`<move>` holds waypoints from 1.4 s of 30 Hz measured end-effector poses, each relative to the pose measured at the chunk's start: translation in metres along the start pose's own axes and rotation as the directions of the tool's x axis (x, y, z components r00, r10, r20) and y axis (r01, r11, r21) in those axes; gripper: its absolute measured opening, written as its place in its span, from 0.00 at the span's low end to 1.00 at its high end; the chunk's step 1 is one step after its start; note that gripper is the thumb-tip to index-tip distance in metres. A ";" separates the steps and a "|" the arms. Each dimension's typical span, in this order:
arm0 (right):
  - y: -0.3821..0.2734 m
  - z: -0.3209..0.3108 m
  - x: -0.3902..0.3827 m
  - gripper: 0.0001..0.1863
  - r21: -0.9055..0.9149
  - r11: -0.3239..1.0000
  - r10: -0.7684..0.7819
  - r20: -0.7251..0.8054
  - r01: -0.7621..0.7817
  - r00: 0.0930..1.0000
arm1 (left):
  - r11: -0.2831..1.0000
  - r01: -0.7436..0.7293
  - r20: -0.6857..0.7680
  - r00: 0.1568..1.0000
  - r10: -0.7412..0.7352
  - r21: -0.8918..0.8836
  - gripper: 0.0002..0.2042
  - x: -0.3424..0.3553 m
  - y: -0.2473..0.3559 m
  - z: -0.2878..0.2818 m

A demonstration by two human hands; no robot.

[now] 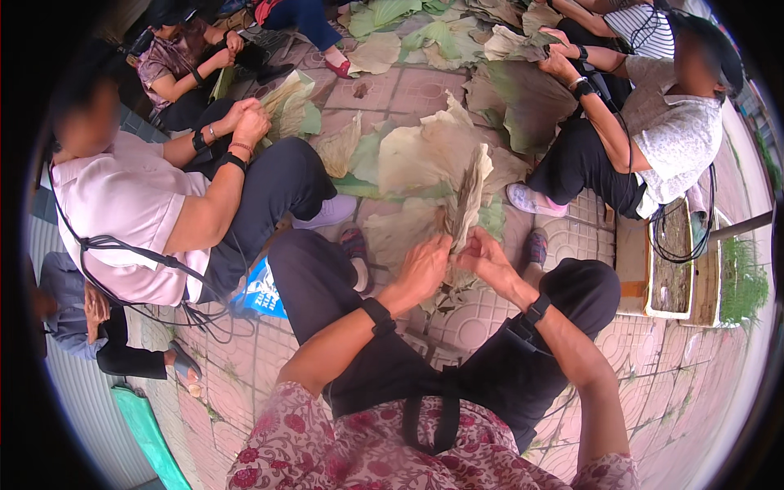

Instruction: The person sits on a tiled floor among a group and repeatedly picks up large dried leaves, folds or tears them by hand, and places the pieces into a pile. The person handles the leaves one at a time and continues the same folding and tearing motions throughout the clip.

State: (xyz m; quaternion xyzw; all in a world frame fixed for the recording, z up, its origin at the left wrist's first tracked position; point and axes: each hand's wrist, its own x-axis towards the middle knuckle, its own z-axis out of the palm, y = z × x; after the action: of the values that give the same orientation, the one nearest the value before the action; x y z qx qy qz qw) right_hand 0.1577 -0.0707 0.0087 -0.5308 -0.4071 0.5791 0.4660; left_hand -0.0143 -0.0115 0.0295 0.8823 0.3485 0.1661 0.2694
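Between my knees I hold a dried lotus leaf (470, 196), folded and upright, brownish-green with a ragged edge. The fingers of my left hand (421, 268) are closed on its lower left side. My right hand (488, 258) pinches close by at the right of its lower end, thumb and fingertips together. Just beyond my hands, large pale dried lotus leaves (420, 159) lie spread in overlapping layers on the paving. Small crumpled leaf pieces hang below my fingers, and their exact shape is hard to make out.
Co-workers sit close on both sides: a person in pink (135, 204) at left, another in a patterned white shirt (682, 139) at right, both holding leaves. A blue bag (263, 292) lies by my left knee. Wooden-sided boxes (674, 269) stand at right. More leaves (408, 37) cover the far paving.
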 end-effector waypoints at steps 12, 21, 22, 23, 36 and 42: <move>-0.010 0.012 -0.004 0.16 -0.563 0.825 -0.109 -0.230 -0.041 0.967 | 0.998 -0.011 -0.100 0.995 0.004 -0.066 0.09 0.007 0.007 0.018; -0.001 0.027 0.001 0.16 -0.827 0.562 -0.353 -0.239 0.001 0.905 | 1.000 0.006 -0.062 0.998 -0.004 0.030 0.09 0.015 0.010 0.017; 0.001 0.028 0.003 0.17 -0.836 0.549 -0.341 -0.217 0.006 0.915 | 1.000 -0.009 -0.093 0.996 0.010 0.010 0.09 0.016 0.009 0.019; 0.000 0.030 0.005 0.17 -0.844 0.536 -0.328 -0.193 0.014 0.925 | 1.000 -0.022 -0.125 0.992 0.020 -0.008 0.09 0.016 0.007 0.022; -0.005 0.027 0.003 0.10 -0.956 0.241 -0.317 0.087 0.169 0.944 | 0.983 -0.055 0.012 0.998 0.054 0.175 0.13 0.009 -0.008 0.021; 0.000 0.022 0.005 0.07 -0.942 0.294 -0.242 0.091 0.162 0.966 | 0.916 -0.247 0.209 0.960 0.186 0.316 0.15 -0.004 -0.008 0.022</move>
State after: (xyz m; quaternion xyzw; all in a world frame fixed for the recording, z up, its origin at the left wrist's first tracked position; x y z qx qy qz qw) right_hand 0.1355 -0.0654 0.0100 -0.6658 -0.7142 0.1525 0.1530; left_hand -0.0105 -0.0170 0.0069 0.9597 0.2468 0.0548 0.1226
